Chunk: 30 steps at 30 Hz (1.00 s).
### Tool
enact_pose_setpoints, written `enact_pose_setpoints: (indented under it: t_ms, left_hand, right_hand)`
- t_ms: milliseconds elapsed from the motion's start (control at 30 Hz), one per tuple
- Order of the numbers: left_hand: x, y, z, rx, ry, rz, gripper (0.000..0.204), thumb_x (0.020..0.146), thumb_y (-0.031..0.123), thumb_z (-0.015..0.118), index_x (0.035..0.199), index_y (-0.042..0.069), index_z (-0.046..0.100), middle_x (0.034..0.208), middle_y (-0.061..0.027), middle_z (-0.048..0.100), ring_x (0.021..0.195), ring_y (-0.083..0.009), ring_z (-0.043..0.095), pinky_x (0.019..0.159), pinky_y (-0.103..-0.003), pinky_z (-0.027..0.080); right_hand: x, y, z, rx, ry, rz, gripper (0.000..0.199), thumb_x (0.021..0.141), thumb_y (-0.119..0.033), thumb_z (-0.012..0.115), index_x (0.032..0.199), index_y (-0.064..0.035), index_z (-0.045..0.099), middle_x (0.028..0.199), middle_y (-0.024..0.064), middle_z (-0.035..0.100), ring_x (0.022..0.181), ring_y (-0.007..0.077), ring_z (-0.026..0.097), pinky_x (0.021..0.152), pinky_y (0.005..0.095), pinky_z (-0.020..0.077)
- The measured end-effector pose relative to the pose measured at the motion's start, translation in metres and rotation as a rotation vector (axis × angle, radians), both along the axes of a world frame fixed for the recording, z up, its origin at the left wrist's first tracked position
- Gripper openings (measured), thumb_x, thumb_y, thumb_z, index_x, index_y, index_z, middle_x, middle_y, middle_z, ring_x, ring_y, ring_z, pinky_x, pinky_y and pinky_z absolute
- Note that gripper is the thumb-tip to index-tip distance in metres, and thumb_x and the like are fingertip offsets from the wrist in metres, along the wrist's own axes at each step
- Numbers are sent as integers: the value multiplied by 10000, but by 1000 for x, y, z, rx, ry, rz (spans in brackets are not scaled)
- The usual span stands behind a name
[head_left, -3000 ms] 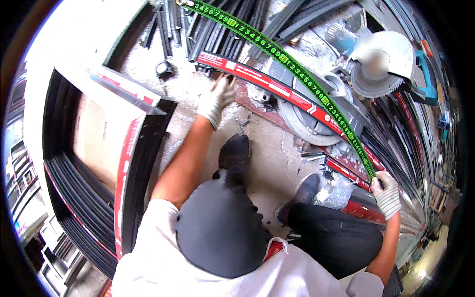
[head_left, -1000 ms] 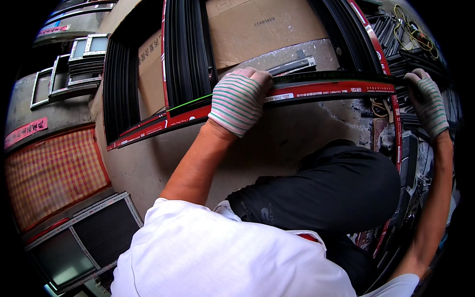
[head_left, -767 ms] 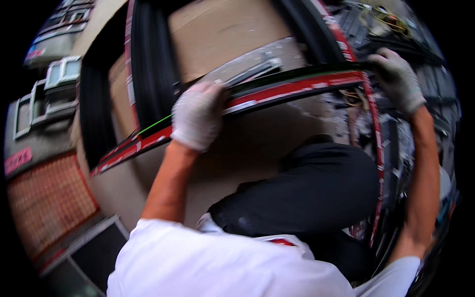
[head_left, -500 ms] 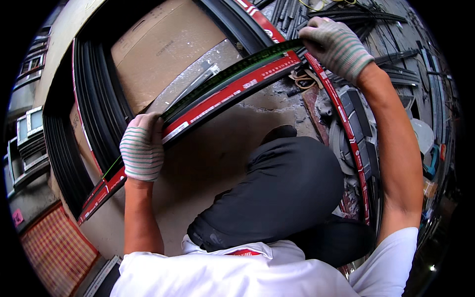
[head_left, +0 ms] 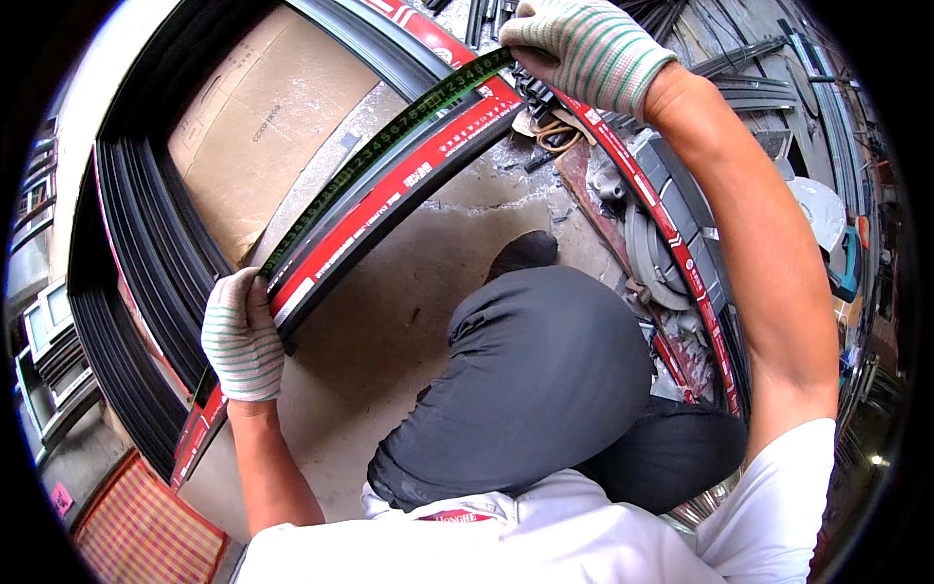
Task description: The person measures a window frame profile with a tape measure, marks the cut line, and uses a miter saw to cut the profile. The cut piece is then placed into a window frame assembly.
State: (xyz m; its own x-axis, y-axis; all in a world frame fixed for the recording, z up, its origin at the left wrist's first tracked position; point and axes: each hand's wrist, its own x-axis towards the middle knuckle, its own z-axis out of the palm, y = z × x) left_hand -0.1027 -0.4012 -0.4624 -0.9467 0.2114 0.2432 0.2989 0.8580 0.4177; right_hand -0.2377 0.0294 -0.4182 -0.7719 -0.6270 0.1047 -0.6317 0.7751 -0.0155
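Observation:
Both my hands wear striped knit gloves. My left hand (head_left: 241, 336) grips the lower part of a long black profile strip with a red printed face (head_left: 389, 200). My right hand (head_left: 574, 44) grips its upper end at the top of the view. A green measuring tape (head_left: 389, 131) lies stretched along the strip's upper edge between both hands. The strip runs diagonally from lower left to upper right above my bent knee in dark trousers (head_left: 545, 370).
Stacked black curved frames (head_left: 136, 224) stand at the left with a cardboard sheet (head_left: 258, 127) behind them. More red-faced strips (head_left: 681, 282) and metal parts lie on the concrete floor (head_left: 389, 321) at the right. A checked mat (head_left: 136, 530) lies lower left.
The view has swung over the last second. The strip now tilts steeper, with my left hand lower at the left and my right hand raised to the top.

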Motion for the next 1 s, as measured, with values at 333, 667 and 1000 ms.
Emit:
enact_pose_setpoints:
  t_ms: [333, 667, 1000]
  left_hand:
    - [1, -4, -4, -10, -1, -2, 66, 1000, 48, 640, 1020, 5, 685, 852, -136, 647, 774, -265, 635, 765, -352, 535]
    - [2, -3, -4, -25, 22, -9, 94, 1015, 78, 637, 1012, 0, 690, 843, -131, 652, 759, -256, 634, 756, -356, 537]
    - [2, 1, -4, -39, 22, 6, 116, 1025, 88, 623, 998, 0, 694, 827, -129, 649, 746, -253, 631, 744, -353, 533]
  right_hand:
    - [-1, 3, -6, -33, -5, 13, 115, 845, -212, 675, 871, -100, 680, 858, 150, 655, 814, 373, 668, 712, 488, 539]
    - [-1, 6, -13, -70, 18, 42, 82, 845, -174, 662, 868, -95, 661, 846, 154, 645, 800, 377, 662, 708, 488, 536]
    - [1, 8, -14, -83, 26, 35, 80, 845, -166, 649, 873, -93, 669, 847, 157, 648, 797, 378, 663, 708, 482, 539]
